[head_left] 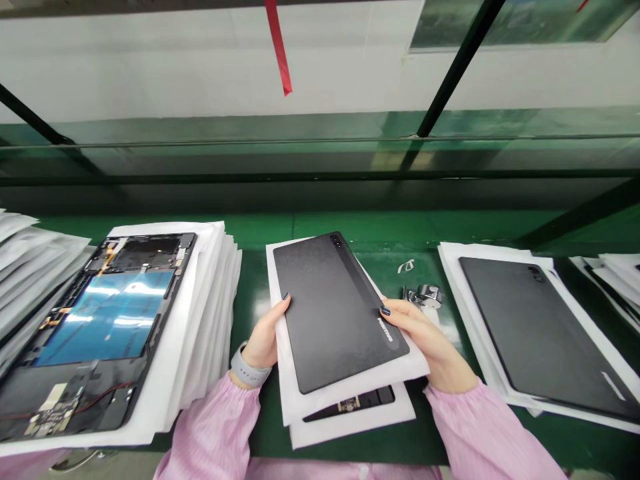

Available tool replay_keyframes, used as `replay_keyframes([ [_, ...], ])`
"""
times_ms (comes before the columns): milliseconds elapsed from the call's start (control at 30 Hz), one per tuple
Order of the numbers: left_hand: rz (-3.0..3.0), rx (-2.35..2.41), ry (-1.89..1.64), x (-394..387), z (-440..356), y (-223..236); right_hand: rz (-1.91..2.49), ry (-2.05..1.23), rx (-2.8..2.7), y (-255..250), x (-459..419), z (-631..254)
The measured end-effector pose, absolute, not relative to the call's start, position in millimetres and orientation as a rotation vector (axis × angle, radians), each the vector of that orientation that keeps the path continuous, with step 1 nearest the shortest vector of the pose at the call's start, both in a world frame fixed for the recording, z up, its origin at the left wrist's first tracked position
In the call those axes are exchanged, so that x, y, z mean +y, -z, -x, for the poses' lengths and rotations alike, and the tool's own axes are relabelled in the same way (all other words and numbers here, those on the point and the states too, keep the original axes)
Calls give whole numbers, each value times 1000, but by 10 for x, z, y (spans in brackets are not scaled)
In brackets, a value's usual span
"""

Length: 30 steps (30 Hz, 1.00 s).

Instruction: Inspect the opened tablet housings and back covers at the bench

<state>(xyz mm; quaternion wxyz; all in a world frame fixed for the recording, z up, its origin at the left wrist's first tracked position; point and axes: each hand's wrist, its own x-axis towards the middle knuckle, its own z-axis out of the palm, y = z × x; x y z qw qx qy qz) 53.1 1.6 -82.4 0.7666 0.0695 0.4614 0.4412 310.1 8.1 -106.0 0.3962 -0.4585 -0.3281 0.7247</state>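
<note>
A dark grey tablet back cover (pixel 336 313) lies on a white foam sheet (pixel 351 380), camera cutout at its far end and white lettering near its right edge. My left hand (pixel 266 333) grips the left side, thumb on top of the cover. At the right edge my right hand (pixel 423 337) pinches the cover and sheet, thumb by the lettering. Both hands' other fingers are mostly hidden underneath. Below the held sheet, another dark part (pixel 367 400) with a visible circuit strip pokes out on a lower white sheet (pixel 355 427).
On the left, an opened tablet (pixel 100 320) with a blue battery tops a tall stack of white sheets (pixel 207 320). A second dark cover (pixel 545 327) lies on sheets at right. A shiny metal object (pixel 429 297) and a paper scrap (pixel 406 266) rest on the green table (pixel 255 280).
</note>
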Motion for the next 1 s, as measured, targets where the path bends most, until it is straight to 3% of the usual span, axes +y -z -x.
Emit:
replay_keyframes([
  [467,-62,965,-844,48,-439,846,990,-1817,-1090,870,67,-3053],
  [1000,78,906,-761,93,-411,775,900,-1692,-950,827,-9,-3103],
])
